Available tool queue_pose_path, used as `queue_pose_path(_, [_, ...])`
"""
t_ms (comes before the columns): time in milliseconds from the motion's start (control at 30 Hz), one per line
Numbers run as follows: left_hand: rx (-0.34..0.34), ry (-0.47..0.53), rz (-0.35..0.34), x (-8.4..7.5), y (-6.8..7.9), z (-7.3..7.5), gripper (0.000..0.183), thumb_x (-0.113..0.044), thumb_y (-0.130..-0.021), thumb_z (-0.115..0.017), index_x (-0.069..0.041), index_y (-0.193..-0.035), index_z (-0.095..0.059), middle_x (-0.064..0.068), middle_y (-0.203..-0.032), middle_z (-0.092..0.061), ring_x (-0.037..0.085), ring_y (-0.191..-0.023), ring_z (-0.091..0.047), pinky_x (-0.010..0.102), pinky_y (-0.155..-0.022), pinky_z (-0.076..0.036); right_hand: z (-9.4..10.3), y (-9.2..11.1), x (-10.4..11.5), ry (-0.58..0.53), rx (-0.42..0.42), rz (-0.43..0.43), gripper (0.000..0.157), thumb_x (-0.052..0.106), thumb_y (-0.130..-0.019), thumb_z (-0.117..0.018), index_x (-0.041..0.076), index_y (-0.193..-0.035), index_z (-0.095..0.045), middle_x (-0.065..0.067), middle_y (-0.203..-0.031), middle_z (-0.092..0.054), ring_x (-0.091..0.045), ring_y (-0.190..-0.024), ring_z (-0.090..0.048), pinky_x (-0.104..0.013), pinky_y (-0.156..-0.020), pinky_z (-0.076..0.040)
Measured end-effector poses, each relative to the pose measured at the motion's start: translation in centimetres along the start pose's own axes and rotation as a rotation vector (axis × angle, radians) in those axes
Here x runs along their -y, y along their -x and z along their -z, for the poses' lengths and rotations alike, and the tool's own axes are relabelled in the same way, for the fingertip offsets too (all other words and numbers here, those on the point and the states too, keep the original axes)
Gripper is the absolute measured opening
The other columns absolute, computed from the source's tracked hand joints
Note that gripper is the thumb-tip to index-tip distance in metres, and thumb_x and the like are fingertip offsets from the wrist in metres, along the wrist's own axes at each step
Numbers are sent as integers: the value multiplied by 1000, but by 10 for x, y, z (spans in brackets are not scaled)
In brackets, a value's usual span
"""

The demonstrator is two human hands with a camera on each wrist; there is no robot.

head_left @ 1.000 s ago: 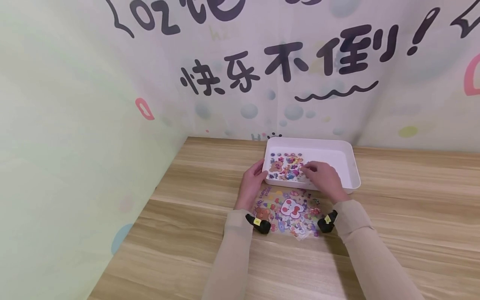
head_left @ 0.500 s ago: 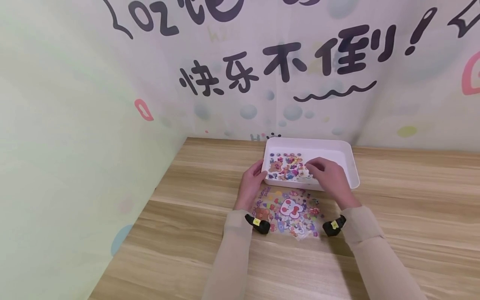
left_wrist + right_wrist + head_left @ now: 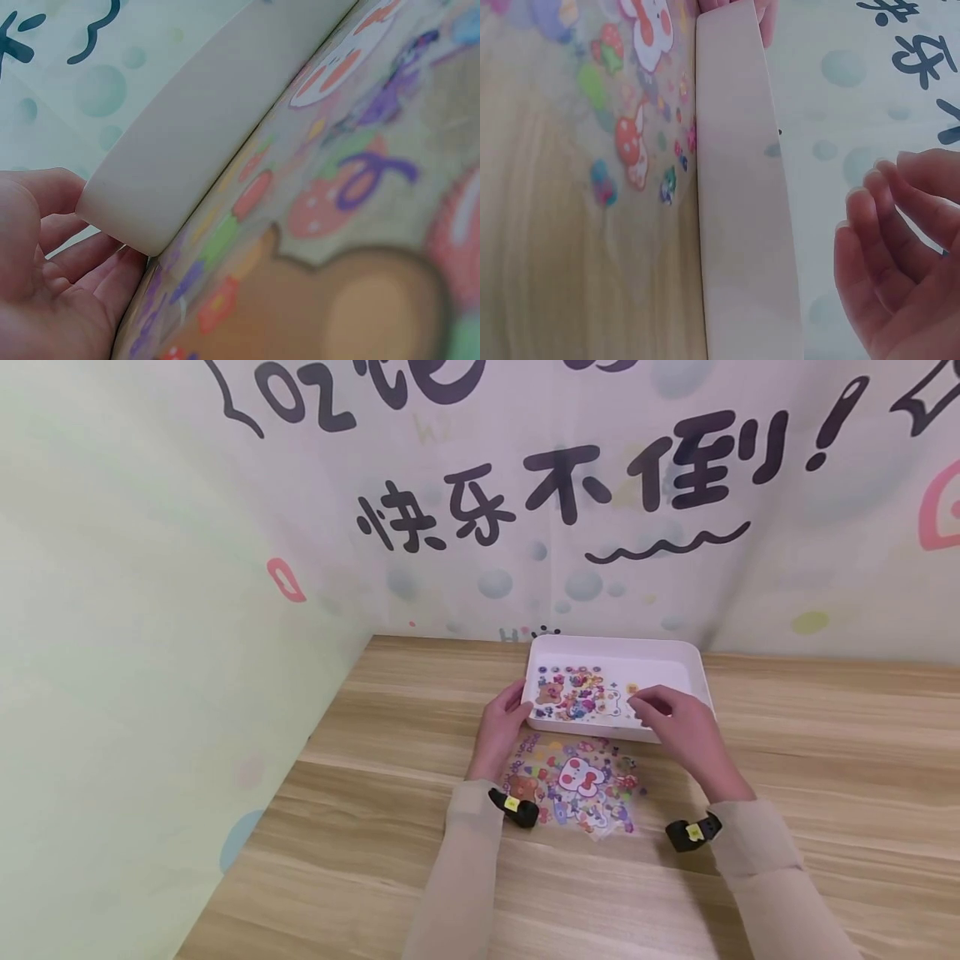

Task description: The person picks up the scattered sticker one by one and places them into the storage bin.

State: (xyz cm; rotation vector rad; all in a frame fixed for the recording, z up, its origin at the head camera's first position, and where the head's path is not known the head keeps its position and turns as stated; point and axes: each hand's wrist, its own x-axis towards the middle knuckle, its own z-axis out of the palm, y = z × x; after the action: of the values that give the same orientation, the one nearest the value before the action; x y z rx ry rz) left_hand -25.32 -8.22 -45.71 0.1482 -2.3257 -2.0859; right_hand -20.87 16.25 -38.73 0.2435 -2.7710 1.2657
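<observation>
A white plastic tray (image 3: 678, 660) stands near the back of the table, its outer wall close up in both wrist views. My left hand (image 3: 501, 727) grips its front left corner, thumb at the rim and fingers round the outside. Inside, on the left, lie colourful cartoon stickers (image 3: 577, 697), a brown bear among them. My right hand (image 3: 678, 722) hovers over the tray's front right, thumb and index tips together; I cannot tell whether something thin and clear is between them. In front of the tray lies a clear plastic sheet (image 3: 581, 777) with cartoon rabbits, bears and strawberries.
The wooden table (image 3: 375, 827) extends left, right and towards me. A printed cloth (image 3: 465, 593) with large dark characters hangs right behind the tray, and a pale wall covering (image 3: 150, 693) borders the table's left side.
My right hand has drawn away to the right, from the stickers towards the tray's right end, uncovering a white bear outline and small stickers. My left hand keeps its grip on the corner.
</observation>
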Motion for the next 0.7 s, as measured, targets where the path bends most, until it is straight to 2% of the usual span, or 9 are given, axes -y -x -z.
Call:
queue_pose_path(200, [-3, -3, 5, -1, 2, 0, 42, -19, -89, -53, -31, -129, -44, -10, -130, -46, 5, -116, -44, 22, -93, -40, 4, 5, -7, 17, 28, 9, 42, 47, -89, -46, 11, -105, -60, -6, -94, -61, -22, -82, -54, -36, -69, -47])
queue_pose_path(433, [-12, -7, 15, -1, 1, 0, 42, -20, -89, -53, -32, -128, -45, -12, -129, -46, 4, -116, -44, 22, -93, -40, 6, 11, -9, 38, 71, -21, 43, 47, -88, -46, 11, -106, -61, -7, -94, -62, -22, -84, -54, -35, -71, -46])
queue_pose_path(700, [-11, -14, 7, 0, 0, 0, 42, -21, -89, -54, -32, -129, -45, -12, -129, -46, 4, -116, -44, 23, -94, -39, 6, 12, -13, 69, 116, -10, 41, 42, -89, -49, 8, -108, -63, -11, -103, -62, -27, -95, -52, -45, -82, -42])
